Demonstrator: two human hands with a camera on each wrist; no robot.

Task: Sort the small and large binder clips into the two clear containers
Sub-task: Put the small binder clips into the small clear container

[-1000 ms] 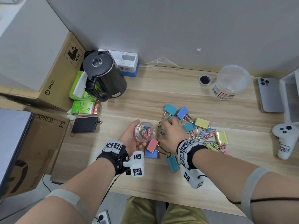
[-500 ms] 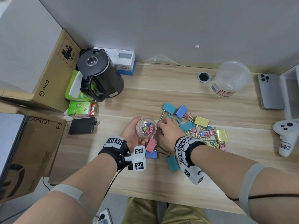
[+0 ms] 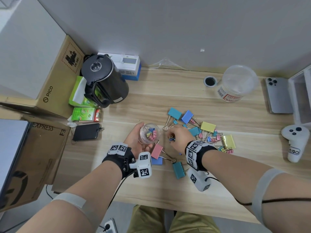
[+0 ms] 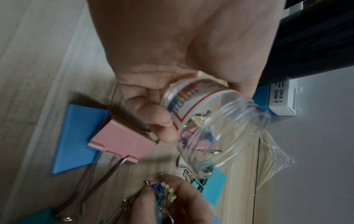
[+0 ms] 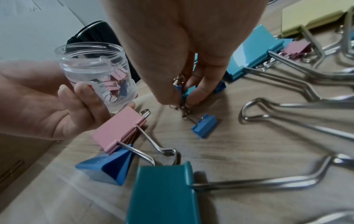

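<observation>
Right hand [image 3: 178,137] pinches a few small clips [image 5: 181,91] between thumb and fingertips, just above the table [image 3: 168,91] (blue and yellow ones show in the left wrist view). Left hand [image 3: 136,142] grips the small jar [image 3: 149,133], fingers curled round it, mouth open and tilted toward the right hand; pink, blue and yellow small clips lie inside. A pink large clip [image 3: 156,150] lies just beside the left fingers. The remaining clips are heaped to the right. The big tub [image 3: 239,83] stands well apart near the wall.
</observation>
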